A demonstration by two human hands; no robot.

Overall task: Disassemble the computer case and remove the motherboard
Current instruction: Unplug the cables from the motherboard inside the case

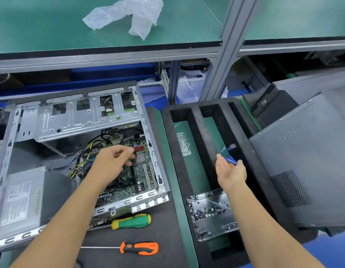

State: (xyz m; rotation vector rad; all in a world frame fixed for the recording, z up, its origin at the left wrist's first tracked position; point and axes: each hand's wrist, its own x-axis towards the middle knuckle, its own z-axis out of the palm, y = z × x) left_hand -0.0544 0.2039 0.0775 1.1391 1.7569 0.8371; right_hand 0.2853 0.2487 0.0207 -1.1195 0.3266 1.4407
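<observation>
On the green-matted worktop (pixel 167 144) lies the open grey sheet-metal computer case (pixel 51 120) on its side, at about 9 o'clock from the middle of the view. Its perforated silver drive cage (pixel 86 115) covers the upper part, and a bundle of yellow and black power cables (pixel 84 157) crosses over the green motherboard (pixel 142 171), which sits inside the case, partly hidden by the left forearm. A grey power supply with a white label (pixel 18 202) fills the corner at 8 o'clock. The left hand (pixel 111 163) is inside the case above the board, its fingers curled and pinching something small and dark that I cannot identify. At 6 o'clock, just below the case, lie a green and yellow handled screwdriver (pixel 131 221) and an orange and black handled screwdriver (pixel 138 248). At 3 o'clock stands a black foam tray with long slots (pixel 198 136); in it are a shiny metal plate covered with small dark screws (pixel 210 211) and a small clear plastic shell (pixel 183 144). The right hand (pixel 230 171) hovers above the tray, palm up and fingers relaxed, with a thin blue cable (pixel 228 157) at its fingertips. A dark grey side panel with a mesh area (pixel 303 161) leans at 3 o'clock. Crumpled clear plastic wrap (pixel 129 14) lies on the upper shelf at 12 o'clock.
</observation>
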